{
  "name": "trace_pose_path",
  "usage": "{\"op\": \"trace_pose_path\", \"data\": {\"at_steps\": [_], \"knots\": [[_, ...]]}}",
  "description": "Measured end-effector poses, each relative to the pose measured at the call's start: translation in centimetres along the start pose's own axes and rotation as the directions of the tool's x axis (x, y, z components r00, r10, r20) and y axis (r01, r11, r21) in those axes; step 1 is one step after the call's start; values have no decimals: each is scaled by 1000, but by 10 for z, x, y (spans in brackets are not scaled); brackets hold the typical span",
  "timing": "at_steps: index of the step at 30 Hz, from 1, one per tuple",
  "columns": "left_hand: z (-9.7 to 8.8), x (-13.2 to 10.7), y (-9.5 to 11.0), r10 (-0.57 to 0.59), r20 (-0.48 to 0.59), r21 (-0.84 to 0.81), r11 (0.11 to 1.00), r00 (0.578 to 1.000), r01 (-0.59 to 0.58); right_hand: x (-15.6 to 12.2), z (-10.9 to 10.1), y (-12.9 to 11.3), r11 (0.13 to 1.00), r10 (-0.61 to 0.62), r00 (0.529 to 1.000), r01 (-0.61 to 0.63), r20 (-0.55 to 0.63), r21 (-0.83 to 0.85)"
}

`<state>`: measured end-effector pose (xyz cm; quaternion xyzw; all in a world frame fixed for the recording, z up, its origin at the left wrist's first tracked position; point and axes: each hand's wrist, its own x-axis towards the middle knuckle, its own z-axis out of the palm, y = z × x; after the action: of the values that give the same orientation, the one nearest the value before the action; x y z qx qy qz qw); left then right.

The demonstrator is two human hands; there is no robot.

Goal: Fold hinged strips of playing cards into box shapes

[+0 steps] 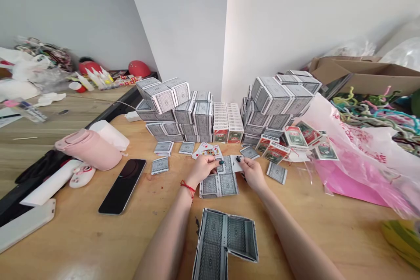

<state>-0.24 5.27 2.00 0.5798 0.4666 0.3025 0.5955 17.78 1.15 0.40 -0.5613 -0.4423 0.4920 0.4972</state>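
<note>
My left hand [205, 169], with a red string on its wrist, pinches the edge of a blue-patterned folded playing card piece [226, 164]. A white-faced playing card [235, 164] is pinched in my right hand [253, 173], touching that piece's right side. Just below lies a panel of joined cards [219, 186], back patterns up. Nearer to me rests an open L-shaped card box [215, 232]. Face-up loose playing cards [207, 150] lie behind my left hand. Folded cards [159, 165] are scattered left of it, and another folded card [276, 173] is to the right.
Stacked card blocks stand at back left [187, 124] and back right [272, 116], with card packs [227, 118] between them. A phone [122, 187] and pink bottle [93, 148] are at left. Pink plastic wrapping [357, 162] and a cardboard box [374, 70] are at right.
</note>
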Motion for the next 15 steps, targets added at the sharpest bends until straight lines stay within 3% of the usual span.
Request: {"op": "trace_pose_path", "data": {"at_steps": [4, 8, 15], "knots": [[1, 0, -1, 30, -16, 65, 997, 999, -29, -2, 1, 2, 971, -136, 987, 116, -85, -210], [4, -1, -1, 72, -32, 176, 982, 997, -65, -3, 1, 4, 869, -262, 958, 183, -114, -460], [8, 2, -7, 124, -59, 264, 959, 991, -104, -10, 9, 1, 641, -335, 942, 203, -31, -740]]}}
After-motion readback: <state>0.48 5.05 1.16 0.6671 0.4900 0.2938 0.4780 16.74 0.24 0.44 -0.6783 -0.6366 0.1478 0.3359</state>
